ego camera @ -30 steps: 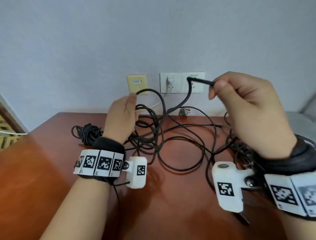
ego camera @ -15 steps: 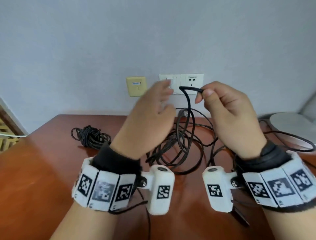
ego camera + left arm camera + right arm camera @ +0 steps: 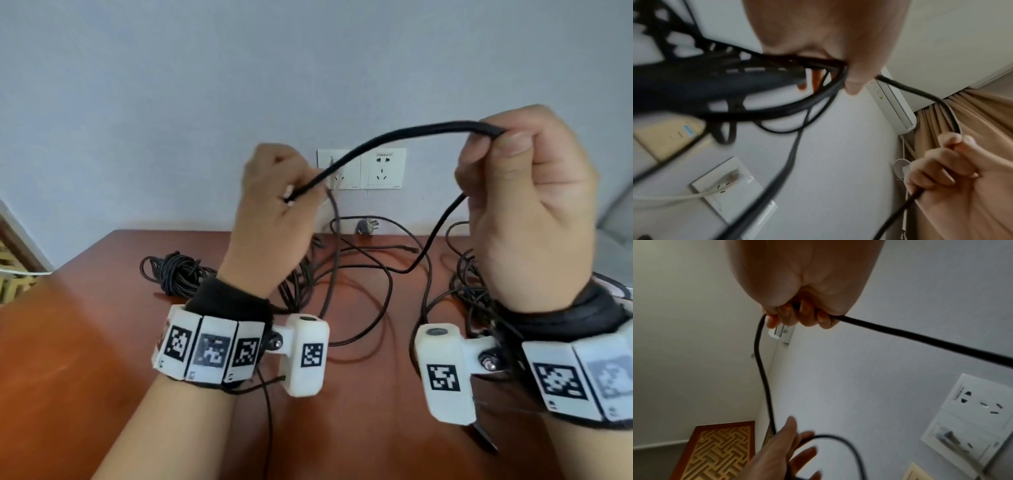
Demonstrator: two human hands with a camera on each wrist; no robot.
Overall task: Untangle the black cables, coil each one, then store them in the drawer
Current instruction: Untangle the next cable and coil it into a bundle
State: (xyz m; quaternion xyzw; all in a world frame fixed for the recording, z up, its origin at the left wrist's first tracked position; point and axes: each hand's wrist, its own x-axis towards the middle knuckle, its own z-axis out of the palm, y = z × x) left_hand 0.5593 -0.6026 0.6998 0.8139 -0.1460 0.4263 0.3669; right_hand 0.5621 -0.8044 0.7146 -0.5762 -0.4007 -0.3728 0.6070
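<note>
Both hands have risen and drawn apart since half a second ago, when they worked close together in front of the sockets. Now the right hand pinches a black cable between thumb and curled fingers, and the span arcs over to the left hand, whose fingers close round it and several gathered loops. More loose cable sprawls on the reddish-brown wooden table, with a coiled bundle at its left rear. Behind, a pale wall carries a white double socket; the left wrist view shows a beige curtain.
</note>
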